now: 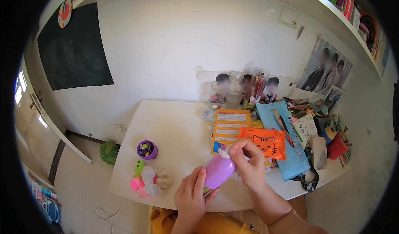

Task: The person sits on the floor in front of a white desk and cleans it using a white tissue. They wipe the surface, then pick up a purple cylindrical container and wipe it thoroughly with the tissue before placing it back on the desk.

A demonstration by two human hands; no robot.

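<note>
My left hand (193, 184) holds a glossy purple rounded container (219, 170) over the front of the white desk. A crumpled white wipe (223, 153) is pinched in the fingers of my right hand (249, 163), against the container's upper end. Part of the wipe is hidden behind those fingers. Just beyond my right hand lies an orange wipes packet (268, 140) with a cat face on it. It overlaps a yellow-orange printed sheet (231, 126) and a light blue pouch (291, 159).
A purple cup (147, 149) with small items stands at the desk's left, by fluffy hair ties (152, 181) and a green clip (138, 168). Clear jars (235, 90) line the wall. Stationery and a beige case (318, 153) crowd the right side. A shelf (343, 18) overhangs.
</note>
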